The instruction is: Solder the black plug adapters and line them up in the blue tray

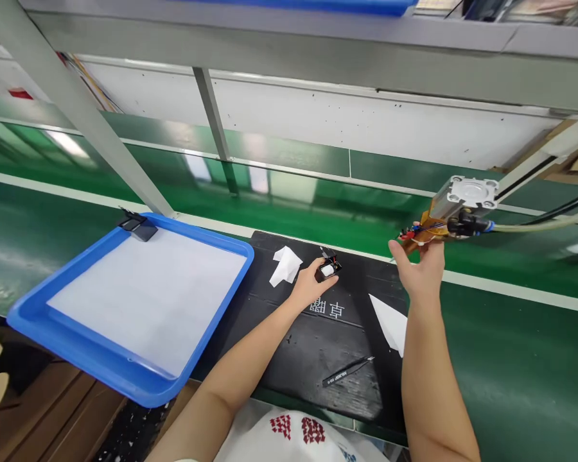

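Observation:
My left hand [312,282] grips a small black plug adapter housing [328,268] just above the black mat. The housing is open, with a white block inside, plug pins at its far side and a bit of red wire. My right hand [421,269] is raised at the right, fingers closed around the lower end of an air-cylinder tool [446,208] wrapped in orange-brown tape. Red and blue parts show by its thumb; the fingertips behind the tool are hidden. Black tweezers [347,372] lie on the mat [303,359], near my body.
A blue tray [226,316] lined with a white sheet stands at the left, another black plug adapter [139,226] at its far corner. White paper pieces [285,265] [390,324] lie on the mat. An air hose [525,228] runs right; a metal shelf beam [289,38] crosses overhead.

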Demonstrator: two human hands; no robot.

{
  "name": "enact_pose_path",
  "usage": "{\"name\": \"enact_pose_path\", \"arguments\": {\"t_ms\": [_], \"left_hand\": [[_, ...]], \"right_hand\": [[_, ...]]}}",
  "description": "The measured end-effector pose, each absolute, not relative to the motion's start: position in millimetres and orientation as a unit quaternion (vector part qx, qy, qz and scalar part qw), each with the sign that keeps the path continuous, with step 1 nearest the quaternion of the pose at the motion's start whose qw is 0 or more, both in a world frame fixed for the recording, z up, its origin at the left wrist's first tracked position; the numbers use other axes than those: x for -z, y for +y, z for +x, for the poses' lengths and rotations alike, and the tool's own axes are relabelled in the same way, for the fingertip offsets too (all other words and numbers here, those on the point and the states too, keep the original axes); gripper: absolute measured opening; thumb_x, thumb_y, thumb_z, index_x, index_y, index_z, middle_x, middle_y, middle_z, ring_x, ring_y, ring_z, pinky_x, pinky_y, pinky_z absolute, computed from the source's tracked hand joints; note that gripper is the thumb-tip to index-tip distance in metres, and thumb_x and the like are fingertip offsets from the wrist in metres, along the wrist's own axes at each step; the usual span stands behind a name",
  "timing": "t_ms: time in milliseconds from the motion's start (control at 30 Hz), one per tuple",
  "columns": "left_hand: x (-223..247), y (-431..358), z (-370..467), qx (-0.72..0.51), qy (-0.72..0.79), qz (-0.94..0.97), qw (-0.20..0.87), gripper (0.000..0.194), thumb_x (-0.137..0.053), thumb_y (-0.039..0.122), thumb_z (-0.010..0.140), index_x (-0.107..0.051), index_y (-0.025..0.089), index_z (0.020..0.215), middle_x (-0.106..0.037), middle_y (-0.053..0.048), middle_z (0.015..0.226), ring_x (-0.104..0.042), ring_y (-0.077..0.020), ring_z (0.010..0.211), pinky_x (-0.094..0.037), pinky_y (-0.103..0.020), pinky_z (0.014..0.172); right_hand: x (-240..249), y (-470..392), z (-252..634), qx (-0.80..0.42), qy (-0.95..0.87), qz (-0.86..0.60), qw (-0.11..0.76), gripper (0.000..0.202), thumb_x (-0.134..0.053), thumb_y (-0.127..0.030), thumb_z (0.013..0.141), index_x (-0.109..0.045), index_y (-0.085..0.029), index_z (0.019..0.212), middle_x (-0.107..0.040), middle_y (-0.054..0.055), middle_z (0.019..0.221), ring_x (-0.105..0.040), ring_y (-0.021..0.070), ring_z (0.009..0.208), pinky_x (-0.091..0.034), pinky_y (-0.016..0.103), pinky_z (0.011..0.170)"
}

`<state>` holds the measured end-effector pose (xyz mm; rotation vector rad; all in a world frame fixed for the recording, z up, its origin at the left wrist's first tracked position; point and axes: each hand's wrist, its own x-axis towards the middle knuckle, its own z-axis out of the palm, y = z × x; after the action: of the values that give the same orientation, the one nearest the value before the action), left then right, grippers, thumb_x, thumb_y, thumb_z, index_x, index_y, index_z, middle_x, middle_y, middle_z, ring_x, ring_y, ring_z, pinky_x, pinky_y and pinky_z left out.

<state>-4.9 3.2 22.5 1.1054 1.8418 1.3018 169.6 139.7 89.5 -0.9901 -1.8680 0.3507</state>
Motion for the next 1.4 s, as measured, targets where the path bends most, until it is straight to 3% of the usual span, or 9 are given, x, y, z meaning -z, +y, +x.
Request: {"name": "enact_pose_path", "arguments": {"t_ms": [133,300,433,600,733,1000,1267,1400], "left_hand": [[-20,3,-2,-0.488,0.682,0.434,0.33,0.046,-0.074,0.027,0.077,-0.063,0.02,0.121,-0.074,-0.002,0.093,-0.069,-0.021,0.082,-0.055,-0.033,0.078],[-19,2,0,-0.469,0.693,0.448,0.314,0.048,-0.072,0.023,0.077,-0.062,0.021,0.124,-0.073,-0.005,0.116,-0.068,-0.025,0.106,-0.052,-0.035,0.093],[-19,2,3,-0.453,0.693,0.466,0.312,0.048,-0.07,0.025,0.08,-0.061,0.02,0.127,-0.073,-0.007,0.115,-0.068,-0.0266,0.107,-0.052,-0.036,0.093],[-19,3,5,-0.454,0.68,0.475,0.325,0.049,-0.071,0.027,0.08,-0.061,0.017,0.127,-0.074,-0.008,0.112,-0.068,-0.0274,0.103,-0.052,-0.037,0.092],[-20,2,6,-0.496,0.654,0.461,0.339,0.047,-0.072,0.026,0.079,-0.063,0.02,0.124,-0.074,-0.006,0.112,-0.069,-0.0253,0.104,-0.052,-0.034,0.093],[-23,0,7,-0.521,0.63,0.457,0.351,0.046,-0.073,0.025,0.078,-0.064,0.021,0.122,-0.075,-0.004,0.107,-0.07,-0.0239,0.099,-0.052,-0.034,0.091],[-18,2,6,-0.532,0.617,0.458,0.354,0.045,-0.073,0.026,0.077,-0.064,0.02,0.121,-0.073,-0.005,0.11,-0.068,-0.0244,0.103,-0.051,-0.035,0.094],[-13,6,6,-0.555,0.608,0.437,0.363,0.045,-0.074,0.019,0.073,-0.064,0.018,0.116,-0.071,-0.006,0.114,-0.066,-0.0242,0.107,-0.05,-0.036,0.098]], "right_hand": [[-95,110,141,-0.171,-0.752,-0.413,0.484,0.053,-0.065,-0.057,0.08,-0.052,-0.018,0.112,-0.06,0.011,0.095,-0.063,0.0244,0.084,-0.053,0.045,0.084],[-97,80,118,-0.323,-0.722,-0.272,0.548,0.038,-0.073,-0.043,0.079,-0.052,-0.026,0.106,-0.055,0.001,0.087,-0.058,0.015,0.069,-0.052,0.031,0.063],[-103,64,111,-0.38,-0.709,-0.202,0.558,0.031,-0.076,-0.03,0.078,-0.055,-0.029,0.1,-0.051,-0.003,0.084,-0.056,0.0123,0.067,-0.051,0.026,0.058],[-107,52,108,-0.395,-0.711,-0.192,0.549,0.041,-0.083,-0.024,0.071,-0.057,-0.034,0.101,-0.053,-0.004,0.086,-0.056,0.0119,0.068,-0.052,0.026,0.061],[-105,51,108,-0.385,-0.716,-0.196,0.549,0.045,-0.083,-0.024,0.071,-0.055,-0.033,0.105,-0.053,-0.002,0.088,-0.055,0.0123,0.069,-0.052,0.026,0.061],[-104,55,108,-0.377,-0.702,-0.182,0.576,0.03,-0.075,-0.022,0.08,-0.06,-0.031,0.105,-0.056,-0.001,0.086,-0.055,0.0138,0.075,-0.051,0.027,0.065],[-107,50,110,-0.389,-0.709,-0.188,0.557,0.04,-0.08,-0.023,0.075,-0.062,-0.037,0.108,-0.055,-0.002,0.089,-0.054,0.0125,0.069,-0.051,0.027,0.06],[-108,47,107,-0.397,-0.706,-0.177,0.559,0.042,-0.079,-0.018,0.074,-0.063,-0.037,0.107,-0.056,-0.003,0.088,-0.055,0.0119,0.069,-0.051,0.026,0.06]]}}
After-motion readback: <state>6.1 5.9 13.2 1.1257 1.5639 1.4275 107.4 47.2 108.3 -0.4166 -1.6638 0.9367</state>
